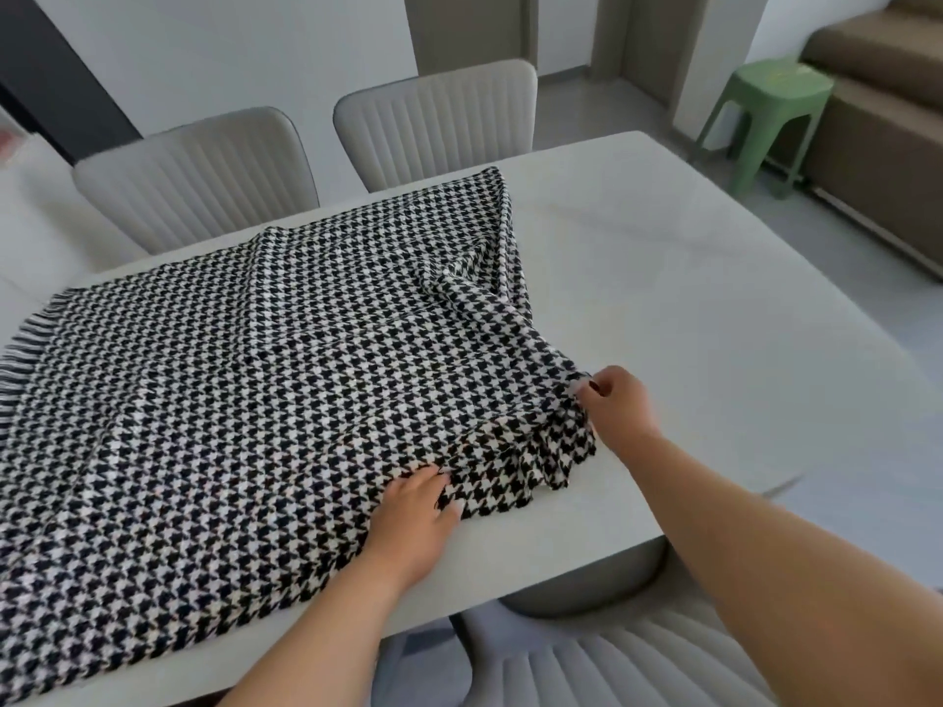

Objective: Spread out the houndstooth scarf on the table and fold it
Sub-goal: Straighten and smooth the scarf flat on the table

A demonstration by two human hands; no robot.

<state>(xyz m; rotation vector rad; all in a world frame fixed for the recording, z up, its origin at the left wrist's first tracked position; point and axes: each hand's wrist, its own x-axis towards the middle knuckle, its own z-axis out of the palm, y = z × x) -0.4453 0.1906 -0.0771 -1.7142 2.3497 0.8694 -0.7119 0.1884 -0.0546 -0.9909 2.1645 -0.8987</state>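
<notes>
Black-white scarf pinched by right hand

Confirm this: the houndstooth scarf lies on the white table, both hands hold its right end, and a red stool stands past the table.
Wrong on one point: the stool is green, not red, as the head view shows. The houndstooth scarf does lie on the table, left hand and right hand holding its right end.

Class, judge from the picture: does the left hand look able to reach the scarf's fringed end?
Probably yes, with a stretch: only flat scarf lies between the left hand and the fringe, though that hand grips the bunched edge.
</notes>
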